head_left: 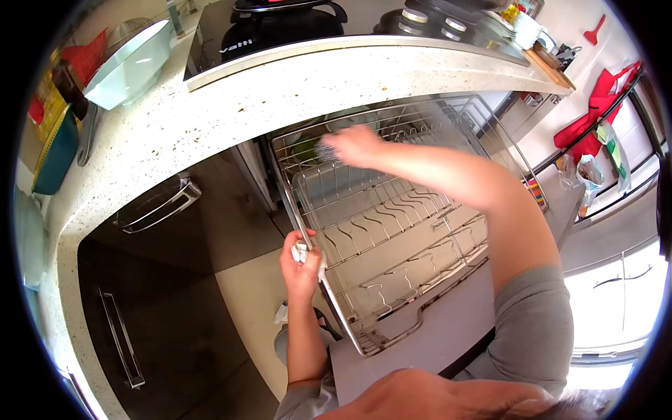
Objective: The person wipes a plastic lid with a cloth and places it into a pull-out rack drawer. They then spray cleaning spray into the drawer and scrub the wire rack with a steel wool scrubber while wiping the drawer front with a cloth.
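A pulled-out wire dish rack [392, 210] sits in an open drawer below the counter. My left hand [301, 266] is closed at the rack's left rail, with a crumpled white cloth [301, 253] in its grip. Over the back left part of the rack, my right hand [353, 145] is closed on a grey scouring pad [326, 150], blurred by motion. Beneath and beside the pad, something green [305, 148] shows between the wires. Dishes behind the rack are partly hidden under the counter edge.
Above the drawer runs a speckled countertop [210, 126] with a black stove [280, 42]. A pale bowl [133, 66] stands at the left. Dark cabinets [161, 308] with metal handles lie below left. Red cloth [595, 115] and bags hang at the right.
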Available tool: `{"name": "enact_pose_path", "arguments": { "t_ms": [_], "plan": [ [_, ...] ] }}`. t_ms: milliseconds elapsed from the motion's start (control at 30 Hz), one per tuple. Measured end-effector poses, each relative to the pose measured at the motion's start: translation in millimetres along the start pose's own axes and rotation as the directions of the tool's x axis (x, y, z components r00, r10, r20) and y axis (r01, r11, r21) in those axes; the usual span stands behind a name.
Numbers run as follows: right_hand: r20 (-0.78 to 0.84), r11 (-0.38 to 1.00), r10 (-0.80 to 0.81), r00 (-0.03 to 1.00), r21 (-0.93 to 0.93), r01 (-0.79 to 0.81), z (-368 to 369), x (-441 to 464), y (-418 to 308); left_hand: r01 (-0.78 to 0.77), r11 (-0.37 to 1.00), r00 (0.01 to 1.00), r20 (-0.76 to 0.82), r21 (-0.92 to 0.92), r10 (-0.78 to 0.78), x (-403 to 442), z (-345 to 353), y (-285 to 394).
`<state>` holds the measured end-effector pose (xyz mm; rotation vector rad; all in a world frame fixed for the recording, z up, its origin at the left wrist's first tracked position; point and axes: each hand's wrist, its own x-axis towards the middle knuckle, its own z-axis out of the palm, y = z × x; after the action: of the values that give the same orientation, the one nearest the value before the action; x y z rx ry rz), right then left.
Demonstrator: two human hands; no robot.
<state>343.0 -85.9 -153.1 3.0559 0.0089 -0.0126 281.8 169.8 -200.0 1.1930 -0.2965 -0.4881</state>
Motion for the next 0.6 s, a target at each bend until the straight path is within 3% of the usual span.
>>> {"name": "enact_pose_path", "arguments": {
  "t_ms": [100,200,300,333,367,533,600],
  "plan": [
    [0.086,0.961,0.231,0.969,0.135,-0.241,1.0,-25.1,44.8,-0.003,1.000,1.000,-0.004,-0.012,0.003,0.1,-1.4,0.0],
    [0.312,0.889,0.333,0.890,0.210,-0.407,-22.6,-15.8,61.8,-0.014,1.000,1.000,-0.010,0.007,0.014,1.9,-1.5,-5.4],
    [0.137,0.916,0.369,0.919,0.113,-0.385,-4.1,-19.1,53.7,-0.033,0.999,0.999,-0.023,0.024,0.033,2.1,-1.3,-4.0],
    [0.204,0.913,0.368,0.907,0.108,-0.394,-8.3,-17.5,34.5,-0.032,0.999,0.999,-0.017,0.012,0.032,2.6,-1.8,-5.2],
    [0.043,0.945,0.295,0.954,0.135,-0.298,-3.7,-16.7,20.4,-0.030,1.000,1.000,-0.010,-0.001,0.030,2.3,-2.1,-6.0],
    [0.005,0.850,0.291,0.957,0.457,-0.262,-44.0,32.7,-34.4,-0.117,0.993,0.993,0.006,0.030,0.117,3.9,-4.1,-12.2],
    [-0.268,0.825,0.312,0.912,0.552,-0.120,-26.1,54.8,-57.3,-0.032,0.999,0.999,-0.022,0.025,0.032,-0.1,0.6,-1.9]
  ]
}}
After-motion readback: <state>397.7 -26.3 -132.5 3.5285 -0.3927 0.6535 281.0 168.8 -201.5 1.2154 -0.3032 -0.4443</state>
